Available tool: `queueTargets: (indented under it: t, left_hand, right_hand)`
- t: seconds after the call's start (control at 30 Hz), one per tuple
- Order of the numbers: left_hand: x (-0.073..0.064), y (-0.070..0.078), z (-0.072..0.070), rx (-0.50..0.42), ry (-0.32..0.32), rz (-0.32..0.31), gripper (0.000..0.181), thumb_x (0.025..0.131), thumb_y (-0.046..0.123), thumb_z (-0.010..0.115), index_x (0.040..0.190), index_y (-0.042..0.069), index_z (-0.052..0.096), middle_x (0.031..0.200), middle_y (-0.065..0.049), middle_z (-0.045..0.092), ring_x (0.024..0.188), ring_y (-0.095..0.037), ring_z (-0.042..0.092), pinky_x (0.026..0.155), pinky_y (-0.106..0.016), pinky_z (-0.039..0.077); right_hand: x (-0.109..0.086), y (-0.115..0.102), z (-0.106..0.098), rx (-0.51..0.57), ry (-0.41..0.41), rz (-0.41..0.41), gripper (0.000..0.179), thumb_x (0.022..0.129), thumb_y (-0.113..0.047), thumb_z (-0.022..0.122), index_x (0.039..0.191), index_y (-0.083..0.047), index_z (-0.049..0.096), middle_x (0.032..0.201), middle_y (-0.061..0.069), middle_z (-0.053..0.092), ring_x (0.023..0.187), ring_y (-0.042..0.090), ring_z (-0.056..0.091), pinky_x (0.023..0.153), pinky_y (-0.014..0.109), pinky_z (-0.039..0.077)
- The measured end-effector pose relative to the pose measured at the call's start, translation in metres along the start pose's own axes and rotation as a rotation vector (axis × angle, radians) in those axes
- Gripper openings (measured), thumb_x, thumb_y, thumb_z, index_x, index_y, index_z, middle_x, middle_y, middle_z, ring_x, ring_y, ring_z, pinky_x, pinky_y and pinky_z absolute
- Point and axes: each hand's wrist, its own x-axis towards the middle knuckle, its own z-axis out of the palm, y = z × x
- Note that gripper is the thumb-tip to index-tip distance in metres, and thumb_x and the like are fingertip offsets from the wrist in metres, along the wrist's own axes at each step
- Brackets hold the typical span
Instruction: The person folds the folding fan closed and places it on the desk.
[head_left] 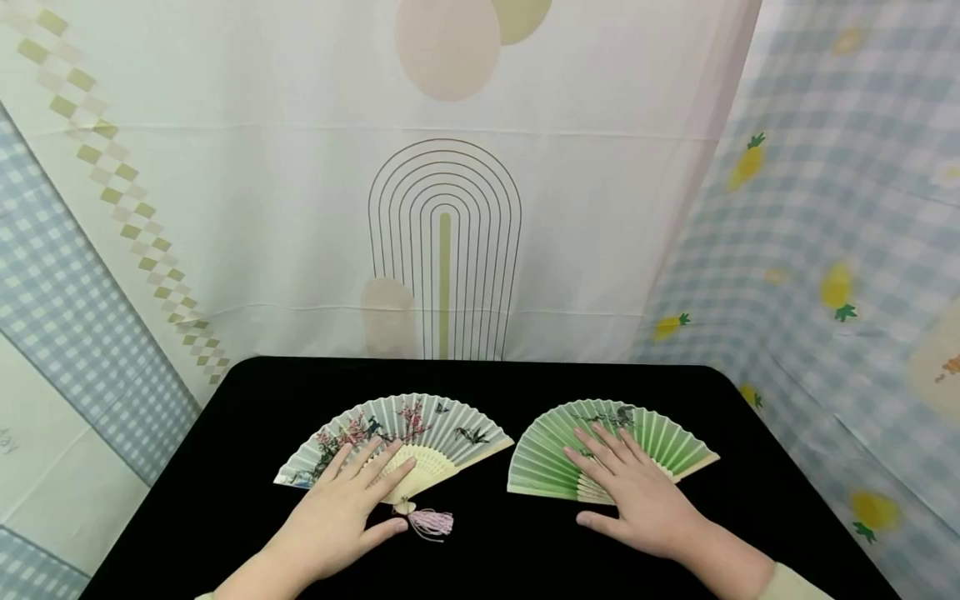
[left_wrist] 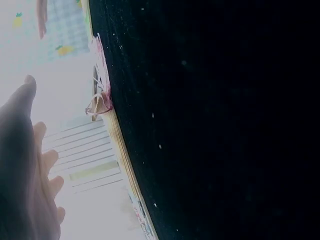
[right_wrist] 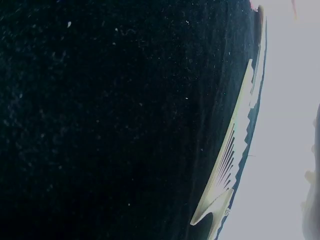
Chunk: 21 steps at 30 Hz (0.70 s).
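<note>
A white folding fan (head_left: 446, 425) with painted blossoms lies spread on the black table, its pink tassel (head_left: 432, 522) toward the near side. Above its left part is my left hand (head_left: 337, 512), palm down with straight, spread fingers. The left wrist view shows a gap between this hand and the fan. To the right lies a spread green folding fan (head_left: 543, 454) with a dark painted motif. My right hand (head_left: 637, 496), also flat with fingers extended, is over its lower right part, hiding some ribs. The right wrist view shows that fan (right_wrist: 232, 145) apart from the fingers.
The black table (head_left: 480, 558) has rounded far corners. Behind it hangs a white cloth (head_left: 300, 208) with an arch print, and blue checked cloth (head_left: 810, 275) with pineapples hangs at the right. A narrow strip of table separates the two fans.
</note>
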Motion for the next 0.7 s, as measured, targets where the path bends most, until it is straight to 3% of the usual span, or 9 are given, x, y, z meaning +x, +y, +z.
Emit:
queueTargets:
  t: [0.2, 0.4, 0.5, 0.7]
  left_hand:
    - [0.002, 0.0, -0.001, -0.01, 0.01, 0.012, 0.074, 0.093, 0.066, 0.052, 0.156, 0.033, 0.034, 0.163, 0.003, 0.025, 0.149, -0.029, 0.022, 0.119, -0.036, -0.017]
    - [0.008, 0.004, 0.001, -0.014, 0.004, 0.031, 0.073, 0.093, 0.065, 0.052, 0.156, 0.033, 0.033, 0.162, 0.002, 0.026, 0.15, -0.027, 0.02, 0.122, -0.044, -0.008]
    - [0.011, 0.006, 0.002, -0.016, -0.003, 0.037, 0.073, 0.094, 0.066, 0.05, 0.156, 0.033, 0.033, 0.162, 0.002, 0.027, 0.15, -0.027, 0.018, 0.122, -0.042, -0.011]
    - [0.019, 0.011, 0.0, -0.003, -0.025, 0.044, 0.074, 0.095, 0.068, 0.045, 0.158, 0.034, 0.026, 0.163, 0.002, 0.025, 0.15, -0.026, 0.018, 0.123, -0.051, 0.006]
  right_hand:
    - [0.001, 0.001, 0.002, 0.005, -0.017, 0.015, 0.083, 0.092, -0.058, 0.061, 0.16, -0.031, 0.02, 0.166, -0.004, 0.01, 0.152, 0.027, 0.008, 0.121, 0.037, -0.012]
    - [0.0, 0.007, 0.004, -0.006, -0.027, 0.033, 0.082, 0.092, -0.06, 0.059, 0.159, -0.031, 0.021, 0.166, -0.004, 0.01, 0.152, 0.027, 0.009, 0.122, 0.038, -0.01]
    - [0.0, 0.009, 0.006, 0.001, -0.024, 0.037, 0.083, 0.092, -0.06, 0.06, 0.159, -0.032, 0.019, 0.166, -0.004, 0.011, 0.151, 0.027, 0.01, 0.122, 0.037, -0.011]
    - [-0.002, 0.013, 0.008, 0.027, -0.011, 0.04, 0.08, 0.092, -0.058, 0.061, 0.159, -0.031, 0.025, 0.165, -0.001, 0.015, 0.151, 0.027, 0.012, 0.122, 0.037, -0.009]
